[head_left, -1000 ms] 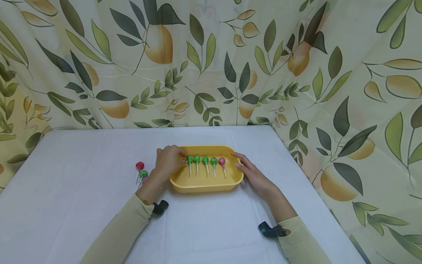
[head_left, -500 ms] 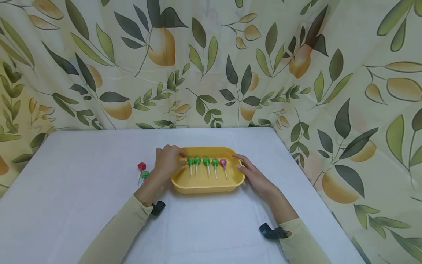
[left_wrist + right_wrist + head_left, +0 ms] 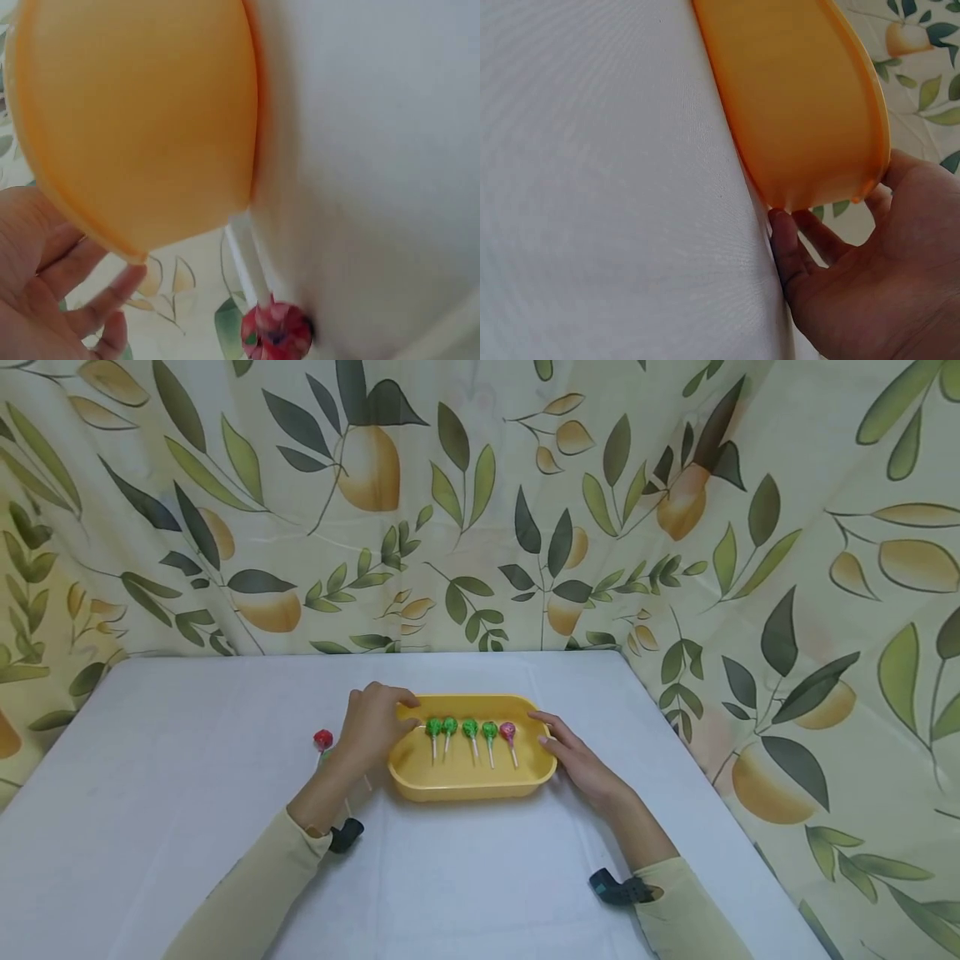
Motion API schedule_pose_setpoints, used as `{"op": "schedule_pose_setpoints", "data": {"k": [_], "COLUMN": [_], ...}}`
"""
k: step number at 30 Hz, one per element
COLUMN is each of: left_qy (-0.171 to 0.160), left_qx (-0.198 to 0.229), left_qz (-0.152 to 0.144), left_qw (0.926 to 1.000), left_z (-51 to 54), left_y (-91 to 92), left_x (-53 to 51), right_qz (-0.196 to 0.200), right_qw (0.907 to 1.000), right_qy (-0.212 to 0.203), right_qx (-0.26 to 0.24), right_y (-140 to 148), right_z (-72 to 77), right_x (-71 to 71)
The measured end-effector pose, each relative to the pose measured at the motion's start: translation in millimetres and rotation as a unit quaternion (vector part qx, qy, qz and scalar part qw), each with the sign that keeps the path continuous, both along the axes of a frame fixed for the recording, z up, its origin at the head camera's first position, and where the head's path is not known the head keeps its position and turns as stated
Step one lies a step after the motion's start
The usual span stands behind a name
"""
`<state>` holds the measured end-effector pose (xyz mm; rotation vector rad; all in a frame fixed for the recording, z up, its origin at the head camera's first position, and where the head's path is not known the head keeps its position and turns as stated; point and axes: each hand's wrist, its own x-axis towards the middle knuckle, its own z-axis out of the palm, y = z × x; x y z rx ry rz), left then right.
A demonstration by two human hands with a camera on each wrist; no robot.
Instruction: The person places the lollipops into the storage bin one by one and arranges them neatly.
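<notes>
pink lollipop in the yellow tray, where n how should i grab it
Probably best pinched across its white stick, coming from above and slightly right. The pink lollipop lies with the stick pointing toward the person and a green lollipop close on its left; the raised walls of the yellow tray would likely hinder a low approach.

The left sleeve point(image 3: 225, 892) and right sleeve point(image 3: 693, 910) are a plain, pale olive-khaki — long, close-fitting along the forearm and lightly creased towards the wrist. Each wrist wears a small, dark unit: the left wrist camera point(image 3: 347, 836) is black and rounded; the right wrist camera point(image 3: 611, 887) is black too, curved — with a small teal patch.
</notes>
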<state>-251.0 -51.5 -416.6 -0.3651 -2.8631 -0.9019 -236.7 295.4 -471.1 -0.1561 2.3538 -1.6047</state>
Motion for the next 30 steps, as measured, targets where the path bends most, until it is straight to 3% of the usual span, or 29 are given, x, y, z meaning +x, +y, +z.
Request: {"op": "schedule_pose_setpoints", "data": {"k": [11, 16, 21, 30], "left_qy": [-0.014, -0.004, -0.021, -0.047], "left_qx": [0.042, 0.083, 0.119, 0.102], "left_qz": [-0.019, -0.036, -0.050, -0.043], "left_qw": [0.9989, 0.9959, 0.9914, 0.9928], "left_z": [0.0, -2.0, -2.8, -6.1], "left_y": [-20.0, -33.3, -42.2, -64.9], "left_x": [-2.2, -2.7, -2.7, 1.4], "right_qz": [0.000, -0.003, -0.002, 0.005], "right_qw": [1.0000, 1.0000, 1.0000, 1.0000], "right_qy": [0.003, 0.001, 0.004, 0.003], "right_qx": [0.001, 0.007, 0.004, -0.001], "right_y": [-2, -1, 1, 3], "right_z": [0.8, 0.0, -0.1, 0.6], "right_x": [0.0, 0.0, 0.1, 0.4]}}
